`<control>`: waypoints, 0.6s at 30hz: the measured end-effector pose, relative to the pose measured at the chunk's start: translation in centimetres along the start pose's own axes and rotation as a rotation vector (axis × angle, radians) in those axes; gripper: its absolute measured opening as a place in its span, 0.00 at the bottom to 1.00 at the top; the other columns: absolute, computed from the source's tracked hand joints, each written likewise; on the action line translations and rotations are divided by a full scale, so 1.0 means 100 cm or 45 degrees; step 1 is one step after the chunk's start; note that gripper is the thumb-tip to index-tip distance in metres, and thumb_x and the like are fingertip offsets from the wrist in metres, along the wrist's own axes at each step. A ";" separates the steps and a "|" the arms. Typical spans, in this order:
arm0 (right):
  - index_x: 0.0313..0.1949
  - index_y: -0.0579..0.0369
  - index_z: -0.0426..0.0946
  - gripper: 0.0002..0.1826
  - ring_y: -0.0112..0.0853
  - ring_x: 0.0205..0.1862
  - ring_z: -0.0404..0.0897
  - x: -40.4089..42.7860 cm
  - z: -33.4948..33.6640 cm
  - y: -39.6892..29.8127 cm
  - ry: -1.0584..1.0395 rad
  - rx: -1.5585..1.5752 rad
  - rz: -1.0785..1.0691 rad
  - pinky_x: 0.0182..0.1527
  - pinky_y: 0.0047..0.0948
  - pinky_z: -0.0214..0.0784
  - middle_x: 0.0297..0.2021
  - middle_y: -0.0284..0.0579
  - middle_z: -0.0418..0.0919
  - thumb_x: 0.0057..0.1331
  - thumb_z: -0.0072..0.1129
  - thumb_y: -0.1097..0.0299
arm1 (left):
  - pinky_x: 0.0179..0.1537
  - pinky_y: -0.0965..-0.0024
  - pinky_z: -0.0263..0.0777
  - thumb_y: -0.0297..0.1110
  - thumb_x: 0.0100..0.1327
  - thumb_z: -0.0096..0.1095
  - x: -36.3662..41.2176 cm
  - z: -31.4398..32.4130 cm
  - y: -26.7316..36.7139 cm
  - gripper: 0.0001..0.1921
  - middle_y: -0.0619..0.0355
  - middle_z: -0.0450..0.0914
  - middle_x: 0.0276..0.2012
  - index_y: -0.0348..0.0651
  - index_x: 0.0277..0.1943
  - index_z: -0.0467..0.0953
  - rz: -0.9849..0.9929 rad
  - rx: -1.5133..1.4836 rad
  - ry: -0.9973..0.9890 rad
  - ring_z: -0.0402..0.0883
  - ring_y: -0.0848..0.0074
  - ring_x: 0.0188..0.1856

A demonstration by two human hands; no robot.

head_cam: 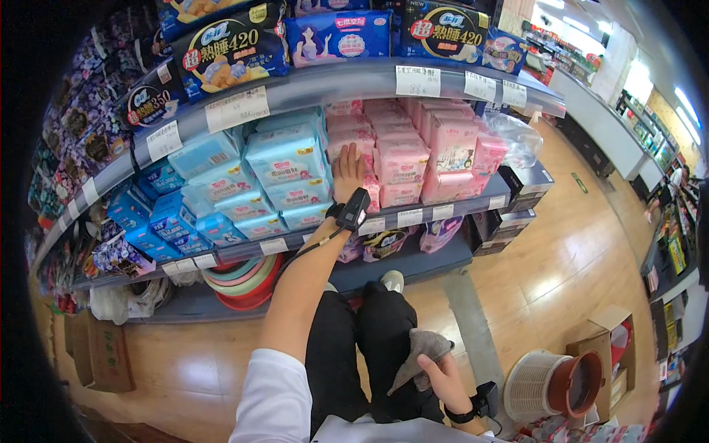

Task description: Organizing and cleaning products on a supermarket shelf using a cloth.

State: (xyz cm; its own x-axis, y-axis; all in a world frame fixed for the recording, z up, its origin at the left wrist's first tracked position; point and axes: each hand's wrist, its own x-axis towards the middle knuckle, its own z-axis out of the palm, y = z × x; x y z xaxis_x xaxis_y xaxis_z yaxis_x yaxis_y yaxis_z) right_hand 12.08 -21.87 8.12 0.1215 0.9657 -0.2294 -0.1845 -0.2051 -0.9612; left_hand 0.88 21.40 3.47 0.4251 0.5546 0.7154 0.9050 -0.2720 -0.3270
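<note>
My left hand [349, 173] reaches forward to the shelf and lies with its fingers spread on a stack of pink packs of sanitary pads [350, 141]. Light-blue packs [279, 160] stand in stacks just left of it, and more pink packs [403, 160] are to its right. Low in the view, my right hand [443, 376] holds a crumpled grey-brown cloth [424, 351] over my right thigh. Each wrist bears a strapped device with a cable.
A shelf edge with price tags [418, 81] runs above the packs. Below are nested plastic basins [243, 288] and a dark shelf base [410, 266]. Black boxes [512, 221] stand at the shelf's right end. A white basket [532, 385] and a cardboard box [604, 338] stand on the floor.
</note>
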 end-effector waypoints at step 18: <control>0.58 0.61 0.63 0.23 0.23 0.46 0.69 0.015 -0.007 -0.005 0.051 0.022 0.058 0.50 0.23 0.62 0.45 0.37 0.71 0.66 0.54 0.66 | 0.61 0.49 0.51 0.37 0.60 0.45 0.024 -0.006 0.007 0.30 0.45 0.40 0.71 0.53 0.67 0.57 -0.006 0.397 -0.222 0.38 0.50 0.71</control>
State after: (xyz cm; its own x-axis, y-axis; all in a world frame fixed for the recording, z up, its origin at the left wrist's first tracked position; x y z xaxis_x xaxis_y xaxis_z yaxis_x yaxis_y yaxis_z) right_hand 13.07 -20.48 8.14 0.1511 0.9482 -0.2793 -0.2078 -0.2458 -0.9468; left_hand 2.50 22.12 5.34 0.3923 0.6882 0.6102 0.8563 -0.0310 -0.5156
